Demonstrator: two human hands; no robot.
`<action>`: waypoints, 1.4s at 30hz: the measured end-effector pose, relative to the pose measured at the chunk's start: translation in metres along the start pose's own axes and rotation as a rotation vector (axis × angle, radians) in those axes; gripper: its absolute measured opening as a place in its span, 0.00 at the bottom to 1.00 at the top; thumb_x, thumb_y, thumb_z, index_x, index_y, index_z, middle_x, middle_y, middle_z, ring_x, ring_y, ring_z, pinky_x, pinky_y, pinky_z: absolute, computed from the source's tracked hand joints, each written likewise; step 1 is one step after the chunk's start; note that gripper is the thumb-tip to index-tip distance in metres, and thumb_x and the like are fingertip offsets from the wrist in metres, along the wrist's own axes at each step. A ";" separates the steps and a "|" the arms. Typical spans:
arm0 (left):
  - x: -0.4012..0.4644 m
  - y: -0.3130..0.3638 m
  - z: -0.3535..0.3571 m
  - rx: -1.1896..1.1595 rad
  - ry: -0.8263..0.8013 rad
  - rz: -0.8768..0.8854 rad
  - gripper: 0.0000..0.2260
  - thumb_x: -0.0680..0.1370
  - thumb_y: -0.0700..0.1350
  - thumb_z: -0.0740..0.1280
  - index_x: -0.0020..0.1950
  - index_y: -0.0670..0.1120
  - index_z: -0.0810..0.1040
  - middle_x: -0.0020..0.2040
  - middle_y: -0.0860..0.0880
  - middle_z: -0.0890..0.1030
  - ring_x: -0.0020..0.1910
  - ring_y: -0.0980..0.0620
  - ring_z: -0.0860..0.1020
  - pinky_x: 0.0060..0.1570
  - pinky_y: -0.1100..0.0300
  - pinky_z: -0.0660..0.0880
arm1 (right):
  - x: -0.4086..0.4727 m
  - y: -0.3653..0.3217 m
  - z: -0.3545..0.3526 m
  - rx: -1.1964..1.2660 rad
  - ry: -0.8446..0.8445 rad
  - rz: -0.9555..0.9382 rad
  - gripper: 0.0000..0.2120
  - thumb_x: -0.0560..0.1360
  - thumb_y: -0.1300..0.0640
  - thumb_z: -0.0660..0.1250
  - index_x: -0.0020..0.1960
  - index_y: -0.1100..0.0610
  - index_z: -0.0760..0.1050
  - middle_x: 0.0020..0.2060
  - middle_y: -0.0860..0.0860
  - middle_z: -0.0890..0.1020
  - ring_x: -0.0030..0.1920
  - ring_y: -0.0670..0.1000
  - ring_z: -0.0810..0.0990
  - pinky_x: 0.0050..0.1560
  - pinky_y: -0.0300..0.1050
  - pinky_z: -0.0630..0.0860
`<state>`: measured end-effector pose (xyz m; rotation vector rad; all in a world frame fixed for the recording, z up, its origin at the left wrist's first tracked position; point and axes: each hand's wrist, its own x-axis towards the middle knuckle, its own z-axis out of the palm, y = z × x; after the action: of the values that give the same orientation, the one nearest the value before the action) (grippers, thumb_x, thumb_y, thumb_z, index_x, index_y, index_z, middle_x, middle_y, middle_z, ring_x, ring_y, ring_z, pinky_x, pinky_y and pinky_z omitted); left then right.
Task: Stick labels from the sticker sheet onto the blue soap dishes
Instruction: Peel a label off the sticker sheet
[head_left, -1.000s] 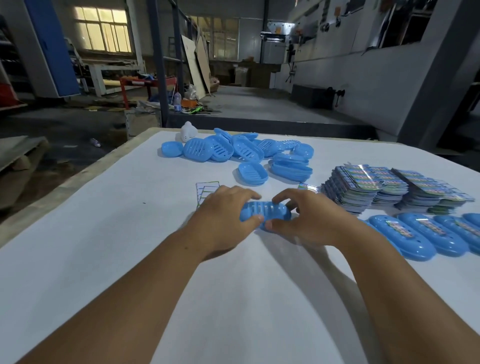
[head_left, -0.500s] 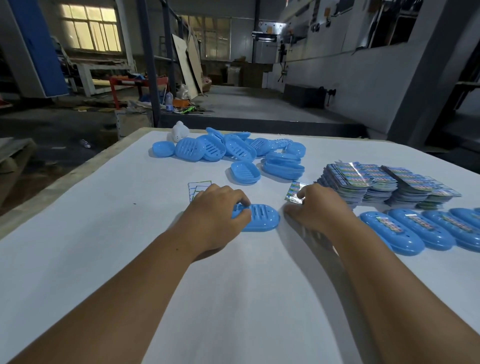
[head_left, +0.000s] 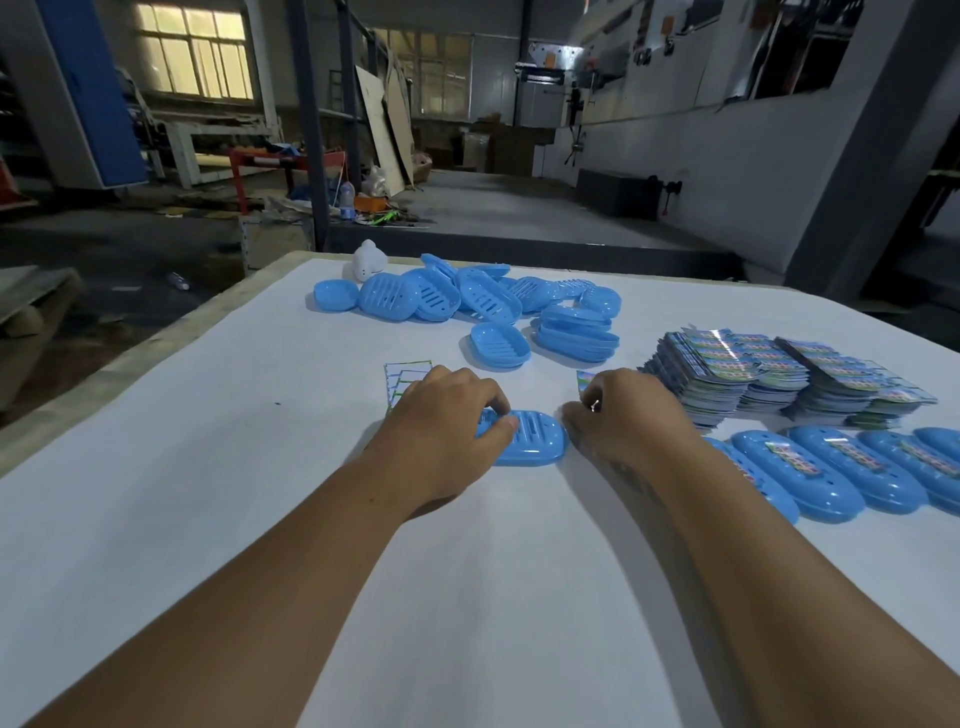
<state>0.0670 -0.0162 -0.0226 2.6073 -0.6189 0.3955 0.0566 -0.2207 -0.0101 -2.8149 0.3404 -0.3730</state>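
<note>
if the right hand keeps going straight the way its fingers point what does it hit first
Most likely the shiny printed sticker sheet just past the right hand; its fingertips seem already on it. Beyond lies the stack of blue oval plastic soap dishes, though depth is hard to judge.

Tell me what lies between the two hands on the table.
In the head view, a blue soap dish lies between them: the left hand grips its left end, and the right hand sits just off its right end.

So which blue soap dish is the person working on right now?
Look at the white table, in the middle between both hands. The left hand holds one soap dish there. It lies alone, slots up, without any label, unlike the labelled row at right.
</note>
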 end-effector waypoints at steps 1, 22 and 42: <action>0.000 0.000 0.000 0.001 -0.002 0.000 0.12 0.79 0.59 0.64 0.58 0.56 0.78 0.55 0.54 0.79 0.56 0.54 0.71 0.55 0.54 0.76 | 0.000 0.000 0.000 0.028 0.013 0.012 0.16 0.73 0.46 0.67 0.46 0.59 0.81 0.41 0.55 0.83 0.43 0.57 0.81 0.43 0.51 0.80; 0.003 0.007 -0.003 -0.531 0.145 -0.196 0.20 0.80 0.61 0.62 0.43 0.47 0.82 0.39 0.52 0.83 0.43 0.53 0.80 0.47 0.53 0.78 | -0.021 -0.029 -0.025 0.151 0.296 -0.190 0.14 0.76 0.52 0.63 0.34 0.56 0.76 0.30 0.51 0.79 0.34 0.57 0.76 0.32 0.45 0.69; 0.010 0.004 -0.014 -0.726 0.199 -0.313 0.10 0.78 0.49 0.69 0.37 0.52 0.82 0.32 0.62 0.81 0.32 0.68 0.77 0.34 0.65 0.73 | -0.019 -0.038 -0.015 0.966 0.055 -0.092 0.13 0.78 0.55 0.71 0.60 0.47 0.74 0.36 0.44 0.86 0.35 0.35 0.83 0.26 0.29 0.72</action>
<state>0.0708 -0.0168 -0.0055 1.8935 -0.2145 0.2595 0.0417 -0.1842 0.0114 -1.8758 0.0109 -0.4717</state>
